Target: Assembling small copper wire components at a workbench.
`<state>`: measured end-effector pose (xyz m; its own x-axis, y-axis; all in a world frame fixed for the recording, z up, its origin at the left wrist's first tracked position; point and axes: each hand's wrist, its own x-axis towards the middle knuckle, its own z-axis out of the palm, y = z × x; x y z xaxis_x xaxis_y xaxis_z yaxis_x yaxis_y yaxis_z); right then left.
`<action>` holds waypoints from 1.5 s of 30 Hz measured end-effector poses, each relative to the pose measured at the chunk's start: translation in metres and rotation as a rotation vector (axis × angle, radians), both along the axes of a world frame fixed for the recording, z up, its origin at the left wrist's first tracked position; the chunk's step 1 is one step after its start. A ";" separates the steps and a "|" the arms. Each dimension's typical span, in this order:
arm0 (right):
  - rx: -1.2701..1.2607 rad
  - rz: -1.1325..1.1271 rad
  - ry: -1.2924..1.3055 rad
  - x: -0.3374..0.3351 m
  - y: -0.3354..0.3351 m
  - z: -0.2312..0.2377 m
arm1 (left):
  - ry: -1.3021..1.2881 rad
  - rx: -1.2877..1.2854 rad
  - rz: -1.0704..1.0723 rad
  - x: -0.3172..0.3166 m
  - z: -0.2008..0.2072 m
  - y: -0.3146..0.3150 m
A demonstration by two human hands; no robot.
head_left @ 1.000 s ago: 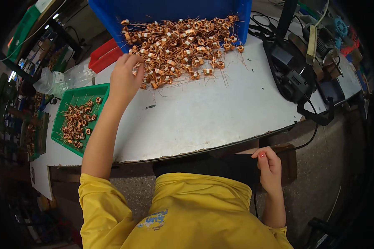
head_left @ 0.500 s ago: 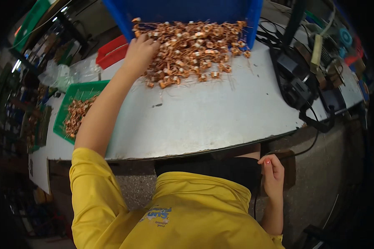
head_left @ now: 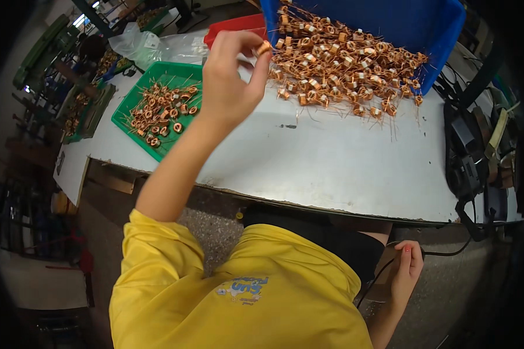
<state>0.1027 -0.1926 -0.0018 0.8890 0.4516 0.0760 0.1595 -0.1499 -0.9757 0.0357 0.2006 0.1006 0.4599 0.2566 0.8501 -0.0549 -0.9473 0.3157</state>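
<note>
My left hand point(head_left: 233, 81) is raised over the table, pinching a copper wire coil point(head_left: 264, 48) between thumb and fingertips. Just right of it, a large heap of copper coils point(head_left: 343, 64) with loose wire ends spills out of a blue bin point(head_left: 445, 41). Left of my forearm, a green tray point(head_left: 125, 110) holds a smaller pile of the same coils point(head_left: 160, 110). Down by my lap at the lower right, my right hand point(head_left: 406, 270) is closed with fingers curled together; whatever it may hold cannot be made out. A black cable point(head_left: 445, 253) passes close by that hand.
Behind my left hand lie a red tray point(head_left: 233, 26) and a clear plastic bag point(head_left: 140, 46). Black devices with cords point(head_left: 466, 142) sit at the right end of the white table point(head_left: 332, 157). The table's worn front edge runs just before my lap.
My left hand has come out of the coil heap, toward me and the green tray, with a coil in its fingers. The view has turned left. My right hand stays low by my lap.
</note>
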 end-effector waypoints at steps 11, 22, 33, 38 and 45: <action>0.050 0.381 0.031 -0.007 0.059 0.022 | 0.115 -2.144 -1.219 -0.041 -0.067 -0.156; 0.438 0.500 0.001 -0.021 0.075 0.010 | 0.396 -2.226 -1.233 -0.038 -0.094 -0.179; 0.736 0.395 0.191 -0.032 0.079 0.000 | 0.426 -2.202 -1.338 -0.045 -0.109 -0.182; 0.726 0.263 0.167 -0.032 0.074 0.003 | 0.371 -2.311 -1.382 -0.043 -0.116 -0.183; 0.619 0.324 0.060 -0.023 0.058 -0.005 | 0.342 -2.352 -1.312 -0.041 -0.113 -0.190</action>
<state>0.0801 -0.1351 -0.0068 0.7276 0.5842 0.3597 0.0455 0.4821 -0.8750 -0.0057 0.0109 -0.0125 0.9628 -0.2079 -0.1728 0.2485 0.9324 0.2625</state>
